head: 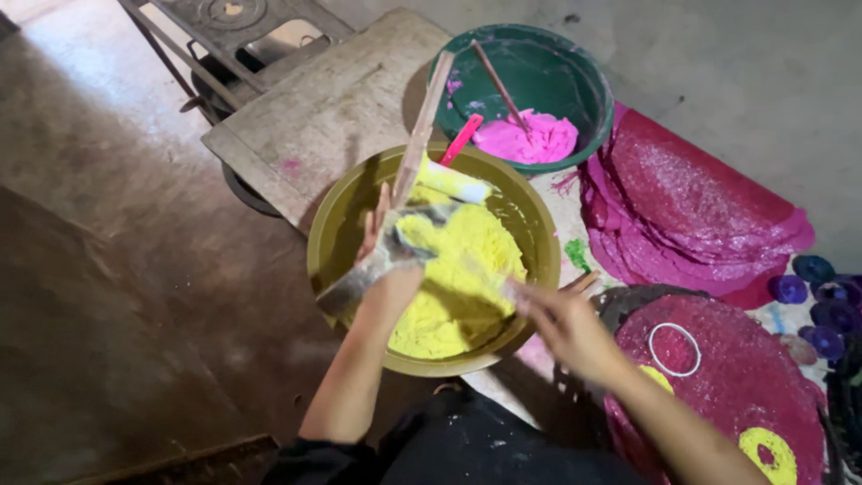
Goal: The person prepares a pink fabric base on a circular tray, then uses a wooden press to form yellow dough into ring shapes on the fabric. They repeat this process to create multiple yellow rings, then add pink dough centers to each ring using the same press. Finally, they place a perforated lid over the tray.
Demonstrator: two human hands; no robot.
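a bare concrete floor [108, 269] fills the left side, dim and brown, lighter grey at the far right. a worn wooden board [314, 117] lies on the floor at the far middle, its near edge just beside the olive bowl [334, 235]. the bowl sits at the centre, holding bright yellow paste [458, 278]. the left hand [382, 256] reaches over the bowl's left rim, its fingers closed on a clear plastic bag [409, 238] smeared with yellow, beside a long wooden stick [420, 135] that leans out toward the far side. the right hand [557, 319] is at the bowl's near right rim; it is blurred, so i cannot tell whether its fingers grip anything. a green bowl [557, 54] with pink paste [528, 139] stands just beyond. to the right, stacked magenta discs [700, 198] crowd the floor, and a nearer disc [718, 395] carries yellow rings. open room lies only on the left.
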